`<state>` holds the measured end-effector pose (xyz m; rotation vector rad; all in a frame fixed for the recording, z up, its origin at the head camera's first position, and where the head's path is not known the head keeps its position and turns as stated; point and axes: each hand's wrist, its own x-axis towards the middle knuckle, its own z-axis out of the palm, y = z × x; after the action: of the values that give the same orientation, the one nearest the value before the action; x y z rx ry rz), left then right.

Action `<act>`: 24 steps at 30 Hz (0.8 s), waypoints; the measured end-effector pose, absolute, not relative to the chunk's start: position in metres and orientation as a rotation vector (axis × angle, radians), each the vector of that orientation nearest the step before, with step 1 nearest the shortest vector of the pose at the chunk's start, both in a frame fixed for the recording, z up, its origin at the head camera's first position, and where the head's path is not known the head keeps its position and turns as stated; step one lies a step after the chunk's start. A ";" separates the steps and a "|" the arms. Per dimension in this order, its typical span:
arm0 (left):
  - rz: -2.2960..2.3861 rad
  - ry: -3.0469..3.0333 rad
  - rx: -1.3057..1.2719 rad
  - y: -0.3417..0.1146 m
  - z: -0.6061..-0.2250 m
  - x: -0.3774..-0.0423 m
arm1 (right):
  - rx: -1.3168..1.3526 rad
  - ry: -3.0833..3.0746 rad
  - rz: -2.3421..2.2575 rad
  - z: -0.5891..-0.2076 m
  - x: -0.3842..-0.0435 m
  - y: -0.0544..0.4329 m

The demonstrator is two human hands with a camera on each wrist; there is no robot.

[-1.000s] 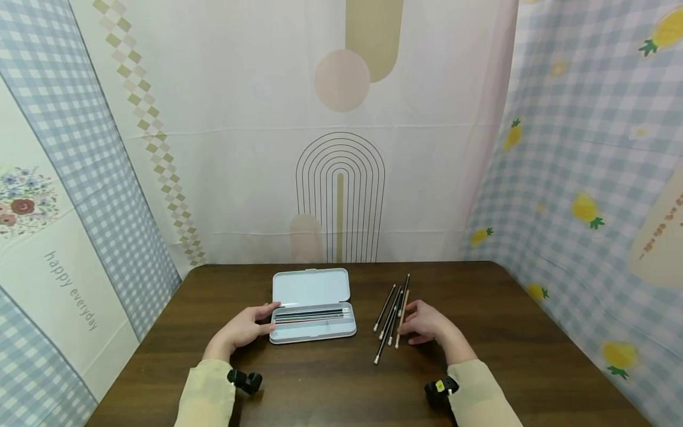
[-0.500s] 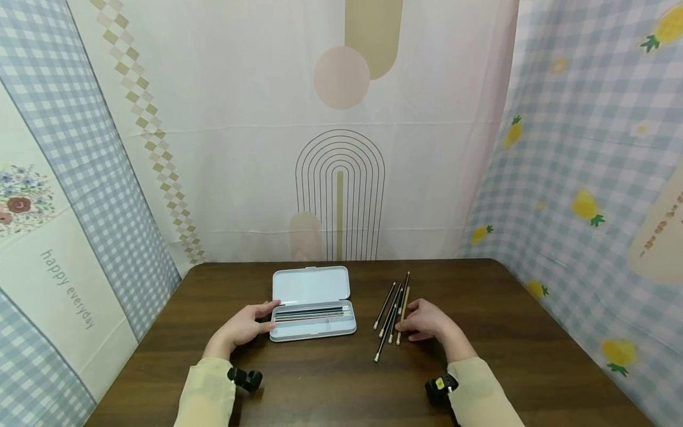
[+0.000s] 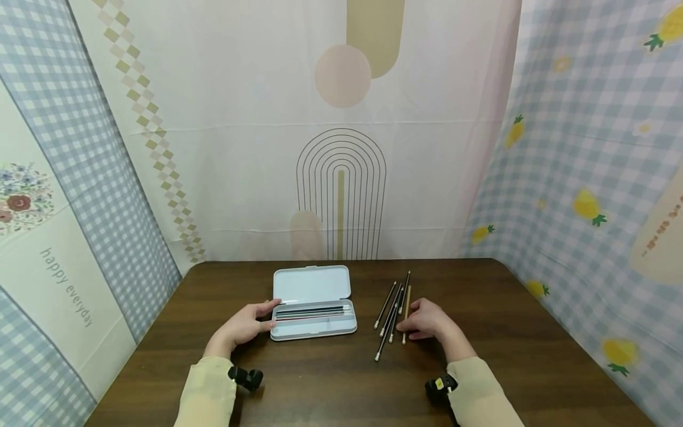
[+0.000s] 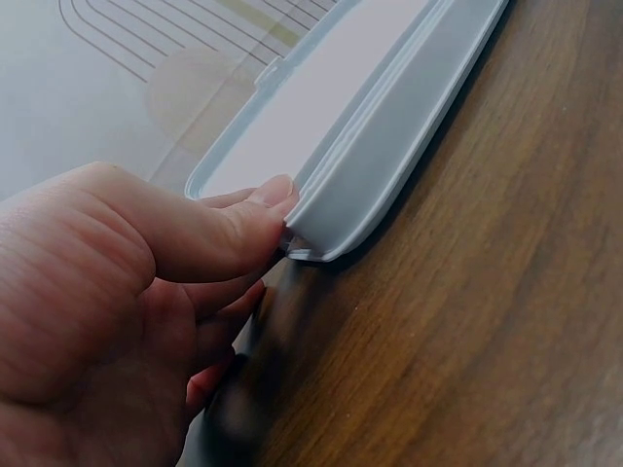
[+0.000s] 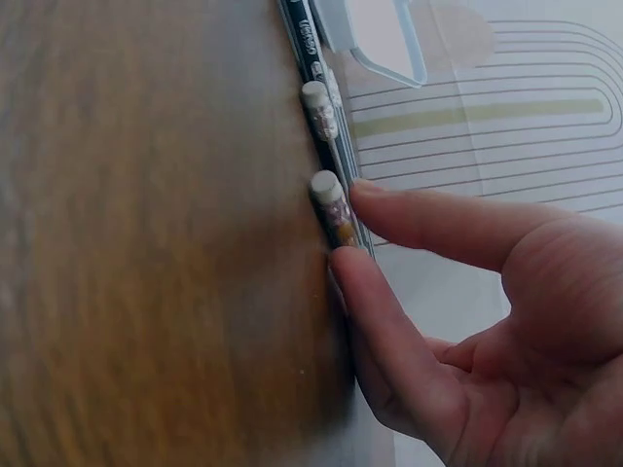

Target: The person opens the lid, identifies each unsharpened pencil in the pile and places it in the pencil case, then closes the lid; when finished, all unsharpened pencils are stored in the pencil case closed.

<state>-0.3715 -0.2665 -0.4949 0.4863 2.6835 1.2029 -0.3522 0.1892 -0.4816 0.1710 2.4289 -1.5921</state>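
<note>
My left hand grips the left end of an open light-blue pencil case. In the left wrist view the thumb lies on the rim of the case, with the other fingers behind and below. Several pencils lie in the case's back part. To its right, my right hand pinches a natural-wood pencil between thumb and fingers. Its white eraser points toward the camera in the right wrist view. Several black pencils with white erasers lie loosely to the left of that hand.
Everything lies on a dark brown wooden table. The case's lid stands folded back toward the patterned curtain behind the table. Blue checked cloth hangs on the right.
The wooden pencil has shifted slightly to the right, away from the black pencils, and stands straighter in line. The left hand and the case have stayed in place.
</note>
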 end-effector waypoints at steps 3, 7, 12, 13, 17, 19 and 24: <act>1.208 2.683 0.495 -0.266 -0.495 -0.371 | 0.187 2.440 -1.589 -0.481 -0.352 0.188; 1.209 2.683 0.497 -0.266 -0.495 -0.370 | 0.205 2.441 -1.589 -0.481 -0.352 0.187; 1.198 2.691 0.489 -0.267 -0.496 -0.371 | 0.242 2.458 -1.567 -0.481 -0.351 0.188; 1.196 2.692 0.489 -0.267 -0.496 -0.371 | 0.246 2.465 -1.558 -0.481 -0.351 0.188; 1.196 2.695 0.489 -0.267 -0.496 -0.371 | 0.256 2.489 -1.533 -0.481 -0.351 0.187; 1.189 2.699 0.497 -0.267 -0.496 -0.371 | 0.255 2.497 -1.528 -0.480 -0.351 0.187; 1.191 2.699 0.488 -0.266 -0.496 -0.371 | 0.247 2.508 -1.521 -0.481 -0.350 0.186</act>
<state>-0.3712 -0.2663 -0.4960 0.4883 2.6987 1.1913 -0.3498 0.1863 -0.4812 0.2472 2.5084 -1.5211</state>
